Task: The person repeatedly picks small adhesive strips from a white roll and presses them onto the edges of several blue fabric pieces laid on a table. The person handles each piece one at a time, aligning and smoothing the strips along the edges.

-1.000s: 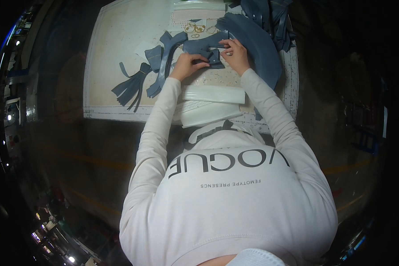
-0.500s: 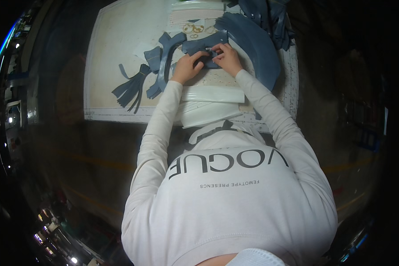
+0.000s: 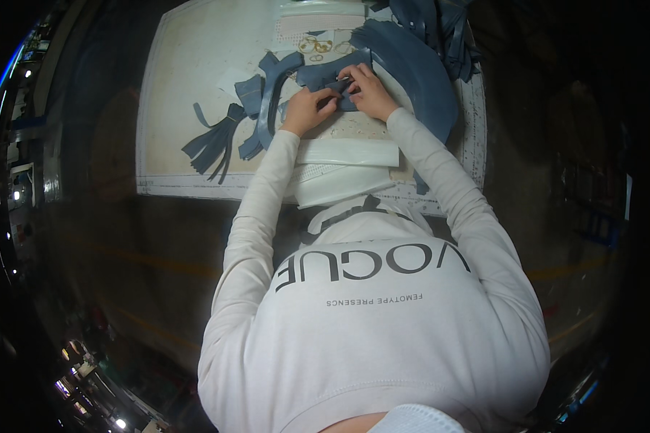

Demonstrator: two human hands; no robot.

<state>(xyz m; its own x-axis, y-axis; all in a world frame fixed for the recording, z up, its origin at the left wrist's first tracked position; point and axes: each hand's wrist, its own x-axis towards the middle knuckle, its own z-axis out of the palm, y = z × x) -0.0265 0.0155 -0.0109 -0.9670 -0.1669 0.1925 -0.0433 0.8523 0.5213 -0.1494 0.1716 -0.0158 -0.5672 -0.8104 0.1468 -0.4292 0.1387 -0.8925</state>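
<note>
Between my two hands is a small piece of blue-grey leather-like material (image 3: 337,86), partly lifted or folded and half hidden by my fingers. My left hand (image 3: 308,111) grips its left side, thumb and fingers pinched together. My right hand (image 3: 370,94) is closed on its right end, fingertips bent over it. Behind the fingers lies a wider blue-grey panel (image 3: 326,73), flat on the table. A curved blue-grey strip (image 3: 269,92) is close to the left of my left hand. To the right of my right hand a large curved blue-grey panel (image 3: 430,94) sweeps round.
White wrapped sheets (image 3: 347,154) lie at the table's near edge, in front of me. A tied bundle of strips (image 3: 215,141) is at the left. Yellowish rings (image 3: 315,46) sit beyond my hands. More blue-grey pieces (image 3: 448,32) are heaped at the far right of the pale table (image 3: 188,94).
My left fingers have curled in from a stretched position to a pinch. The small piece is now raised between my hands, and my right hand has shifted slightly away from me.
</note>
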